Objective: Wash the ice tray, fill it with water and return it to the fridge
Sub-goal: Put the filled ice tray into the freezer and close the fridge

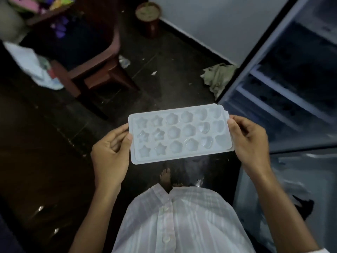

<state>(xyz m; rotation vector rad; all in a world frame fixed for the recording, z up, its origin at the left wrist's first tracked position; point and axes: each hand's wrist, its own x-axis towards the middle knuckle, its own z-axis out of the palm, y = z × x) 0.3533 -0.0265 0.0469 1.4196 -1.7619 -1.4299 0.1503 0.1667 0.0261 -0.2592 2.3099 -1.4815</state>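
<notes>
A pale translucent ice tray (179,133) with star, flower and heart moulds is held flat in front of my chest, over the dark floor. My left hand (111,152) grips its left short edge, thumb on top. My right hand (249,141) grips its right short edge the same way. The moulds look glossy; I cannot tell whether they hold water. The open fridge door (284,84), with its shelves, stands just right of the tray.
A dark red plastic chair (94,70) stands at the upper left with clothes and bags around it. A crumpled green cloth (218,77) lies on the floor by the fridge door. A small round container (148,17) sits by the white wall. My bare foot (165,178) shows below the tray.
</notes>
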